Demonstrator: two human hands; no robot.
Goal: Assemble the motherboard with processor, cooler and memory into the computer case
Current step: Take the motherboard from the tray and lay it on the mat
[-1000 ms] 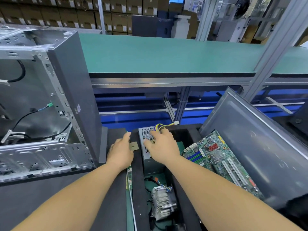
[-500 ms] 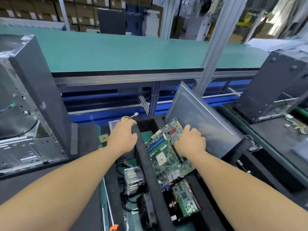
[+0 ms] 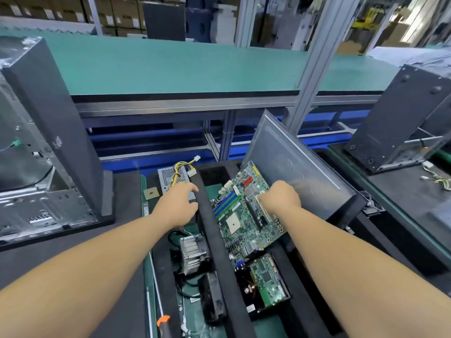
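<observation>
A green motherboard (image 3: 240, 215) lies tilted in the right compartment of a black foam tray (image 3: 212, 230). My right hand (image 3: 280, 200) rests on its right half, fingers curled over the white slots; whether they grip the board is hidden. My left hand (image 3: 178, 203) hovers by the tray's middle divider with fingers loosely curled, holding nothing. A finned cooler (image 3: 192, 252) sits in the left compartment below that hand. A small square processor (image 3: 151, 193) lies on the mat left of the tray. The open computer case (image 3: 48, 147) stands at the left.
A metal power supply (image 3: 170, 178) with yellow cables lies at the tray's far end. A grey side panel (image 3: 300, 172) leans behind the motherboard. A hard drive (image 3: 264, 286) lies nearer me. Another case (image 3: 400, 118) stands at the right. An orange-tipped tool (image 3: 163, 323) lies at the bottom.
The view swung right. My right hand left the power supply and came down on the motherboard. My left hand moved from the processor over to the tray's divider.
</observation>
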